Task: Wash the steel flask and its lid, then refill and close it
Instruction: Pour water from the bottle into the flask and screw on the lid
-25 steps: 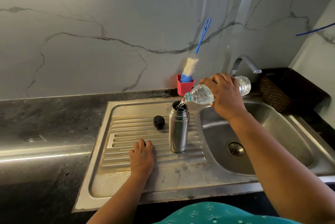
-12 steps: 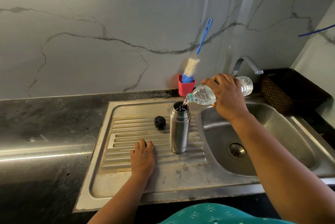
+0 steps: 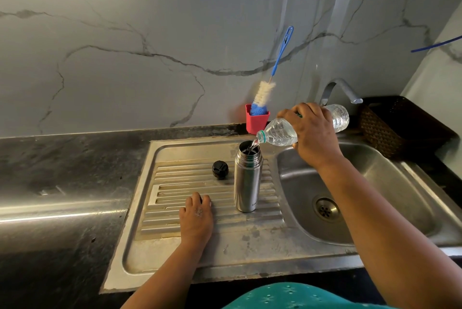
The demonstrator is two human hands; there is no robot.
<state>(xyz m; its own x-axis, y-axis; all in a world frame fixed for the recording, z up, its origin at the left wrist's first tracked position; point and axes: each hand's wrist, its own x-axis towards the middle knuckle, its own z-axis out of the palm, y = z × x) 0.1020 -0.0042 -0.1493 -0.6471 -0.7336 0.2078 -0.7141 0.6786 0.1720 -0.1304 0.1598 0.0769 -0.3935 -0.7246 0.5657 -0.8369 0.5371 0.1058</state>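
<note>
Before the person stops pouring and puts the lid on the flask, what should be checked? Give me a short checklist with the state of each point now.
1. Upright silver steel flask stands on the ribbed steel drainboard: ok.
2. Flask mouth is open, stream from the clear plastic water bottle enters it: ok.
3. Right hand grips the tilted bottle firmly: ok.
4. Left hand steadies the flask: not ok; it rests on the drainboard, apart from the flask.
5. Small black round lid within reach, left of the flask: ok.
6. Water level inside the flask: cannot tell.
</note>
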